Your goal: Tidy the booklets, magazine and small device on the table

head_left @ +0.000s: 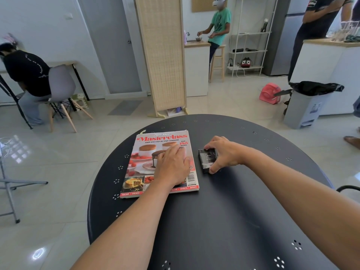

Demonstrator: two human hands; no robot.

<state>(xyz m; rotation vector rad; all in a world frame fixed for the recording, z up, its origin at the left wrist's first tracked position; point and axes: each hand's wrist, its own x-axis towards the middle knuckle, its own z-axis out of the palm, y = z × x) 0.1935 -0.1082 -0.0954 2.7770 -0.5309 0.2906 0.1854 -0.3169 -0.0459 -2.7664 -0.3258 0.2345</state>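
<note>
Black perforated metal forms the round table (224, 221), which bears two visible items: one cookbook magazine (148, 164) titled "Masterclass" at about ten o'clock of the tabletop, and one small dark boxlike device (206, 159) just beside the magazine's right edge, toward twelve o'clock. A thin edge of further paper shows under the magazine at its upper left corner; whether booklets lie there, and how many, cannot be told. Two bare hands are in view. Left hand (172, 165) lies flat, palm down, fingers together, pressed on the lower right quarter of the magazine cover. Right hand (224, 152) is clamped on the device, fingers over its far end and thumb at its near end, with the device resting on the table. Off the table, one grey pedal bin (305, 108) stands at two o'clock, lined with a black bag; its contents are hidden. One pink fan (269, 93) sits on the floor beside it.
</note>
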